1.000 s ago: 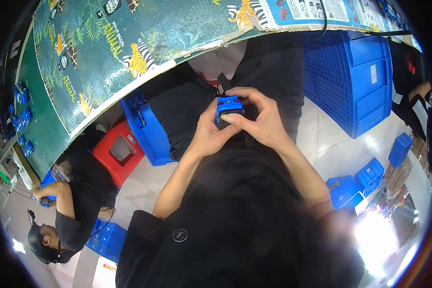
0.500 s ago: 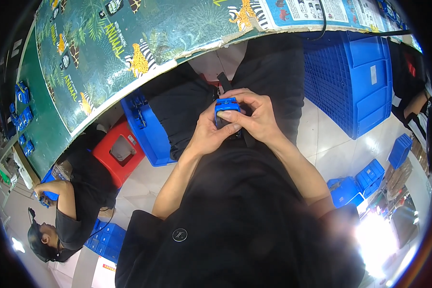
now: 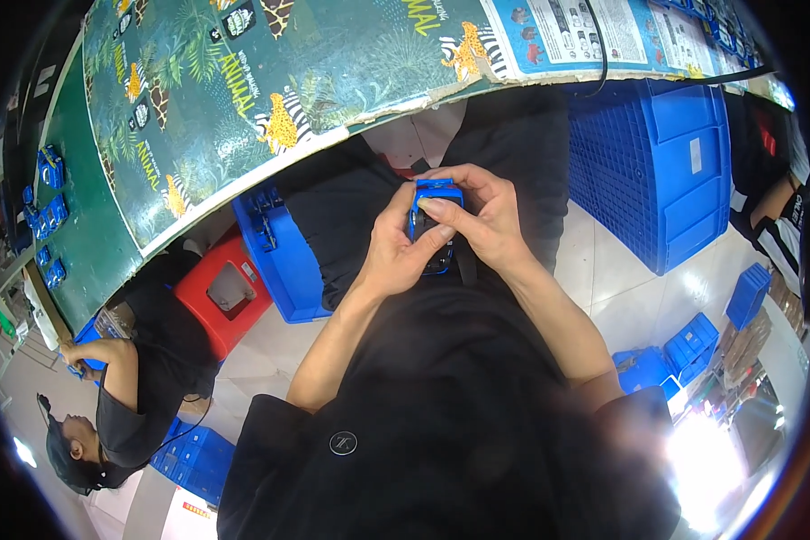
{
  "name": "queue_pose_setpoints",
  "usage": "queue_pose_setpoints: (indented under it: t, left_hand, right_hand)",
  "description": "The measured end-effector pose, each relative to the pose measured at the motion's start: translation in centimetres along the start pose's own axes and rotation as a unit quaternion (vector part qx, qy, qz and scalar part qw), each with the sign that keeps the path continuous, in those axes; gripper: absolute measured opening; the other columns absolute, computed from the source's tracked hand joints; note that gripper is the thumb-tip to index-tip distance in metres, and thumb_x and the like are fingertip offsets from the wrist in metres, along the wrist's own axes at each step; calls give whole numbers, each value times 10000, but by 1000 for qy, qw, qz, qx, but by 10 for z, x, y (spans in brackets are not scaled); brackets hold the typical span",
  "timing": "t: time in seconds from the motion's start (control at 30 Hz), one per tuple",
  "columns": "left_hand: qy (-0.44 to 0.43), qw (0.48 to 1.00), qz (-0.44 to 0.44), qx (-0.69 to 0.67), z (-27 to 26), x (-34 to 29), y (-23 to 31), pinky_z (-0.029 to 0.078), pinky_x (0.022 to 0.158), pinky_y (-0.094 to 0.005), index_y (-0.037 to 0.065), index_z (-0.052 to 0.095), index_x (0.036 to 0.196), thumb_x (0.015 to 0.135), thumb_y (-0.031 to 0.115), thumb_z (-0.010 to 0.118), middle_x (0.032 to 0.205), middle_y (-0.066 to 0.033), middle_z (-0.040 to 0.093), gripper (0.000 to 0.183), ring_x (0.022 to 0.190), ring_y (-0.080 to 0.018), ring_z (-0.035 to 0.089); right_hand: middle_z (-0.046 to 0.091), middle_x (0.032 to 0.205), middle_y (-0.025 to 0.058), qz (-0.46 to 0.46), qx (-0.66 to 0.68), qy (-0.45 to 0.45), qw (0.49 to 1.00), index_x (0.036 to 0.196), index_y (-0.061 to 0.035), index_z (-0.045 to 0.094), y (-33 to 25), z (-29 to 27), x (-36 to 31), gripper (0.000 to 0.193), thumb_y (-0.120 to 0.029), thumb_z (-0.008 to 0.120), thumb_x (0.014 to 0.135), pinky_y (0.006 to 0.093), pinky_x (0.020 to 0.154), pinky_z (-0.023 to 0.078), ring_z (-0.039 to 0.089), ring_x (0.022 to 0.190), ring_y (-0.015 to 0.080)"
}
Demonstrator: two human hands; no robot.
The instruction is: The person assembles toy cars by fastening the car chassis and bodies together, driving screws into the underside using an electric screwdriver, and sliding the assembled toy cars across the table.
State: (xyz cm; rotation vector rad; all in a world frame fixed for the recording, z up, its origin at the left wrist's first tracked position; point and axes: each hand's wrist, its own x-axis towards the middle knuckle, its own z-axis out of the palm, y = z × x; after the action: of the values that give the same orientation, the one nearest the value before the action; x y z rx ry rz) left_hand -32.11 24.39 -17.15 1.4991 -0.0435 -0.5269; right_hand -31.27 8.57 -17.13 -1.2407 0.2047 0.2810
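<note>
Green animal-print tabletop [image 3: 211, 108] ahead; both hands [image 3: 488, 220] curled around small blue-and-black object [image 3: 441, 192], thumbs against it.

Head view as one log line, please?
left hand: holds small blue and black boxy object | right hand: holds same object | ahead: green animal-print tabletop

Looked like a workshop to me, some kind of small assembly floor, def not a home. The green table [image 3: 79, 279] had a jungle-animal printed sheet [image 3: 202, 126] over it, with little blue parts [image 3: 52, 216] clustered at its left end. A big blue plastic crate [image 3: 688, 207] stood off to the right, and a shallow blue tray [image 3: 306, 297] held more pieces [image 3: 263, 229]. Blue bins [image 3: 193, 459] sat around on pale floor tiles [image 3: 594, 270], a co-worker [image 3: 157, 387] was busy near a red stool [image 3: 202, 292], and the left hand [image 3: 398, 245] and right hand [image 3: 484, 220] had a small blue-and-black piece [image 3: 438, 192] between them
</note>
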Motion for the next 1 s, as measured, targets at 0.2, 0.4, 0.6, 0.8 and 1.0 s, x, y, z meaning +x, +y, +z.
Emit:
queue_pose_setpoints:
  t: [0.2, 0.4, 0.6, 0.8, 1.0]
  left_hand:
    - [-11, 997, 68, 24, 3, 9, 49, 483, 837, -276, 14, 588, 1192, 832, 100, 716, 1017, -71, 657, 392, 915, -108, 601]
    - [67, 975, 127, -168, -5, 29, 134, 584, 719, -368, -51, 557, 1150, 857, 147, 674, 1007, -174, 657, 373, 829, -228, 683]
    - [127, 942, 137, -279, -23, 97, 169, 602, 640, -332, -21, 575, 1102, 936, 151, 604, 1029, -173, 680, 240, 761, -201, 685]
    - [133, 953, 140, -232, -18, 116, 157, 573, 634, -288, 30, 591, 1090, 912, 144, 674, 975, -119, 695, 227, 734, -155, 682]
    - [133, 958, 173, -187, -15, 122, 151, 568, 657, -282, 34, 602, 1083, 898, 151, 701, 965, -92, 690, 240, 743, -139, 674]
  right_hand:
    - [700, 1092, 106, -66, -60, 6, 996, 1112, 22, 672, -44, 4, -2, 344, -68, 770, 794, 290, 864, 519, 650, 992, 142]
    - [606, 1227, 225, -413, -91, 178, 889, 1270, 85, 504, -153, -22, 24, 471, 29, 635, 822, 397, 948, 493, 625, 1073, 268]
    - [632, 1170, 171, -397, -9, 64, 915, 1257, 37, 515, -228, -11, 122, 546, -147, 773, 812, 362, 938, 471, 615, 1079, 213]
    - [612, 689, 76, -334, 90, -52, 937, 997, 3, 621, -248, -1, 138, 230, -123, 740, 847, 301, 592, 497, 578, 545, 158]
    - [489, 693, 26, -534, -14, -17, 845, 965, -27, 572, -302, 42, 125, 124, -119, 645, 925, 303, 621, 453, 496, 580, 119]
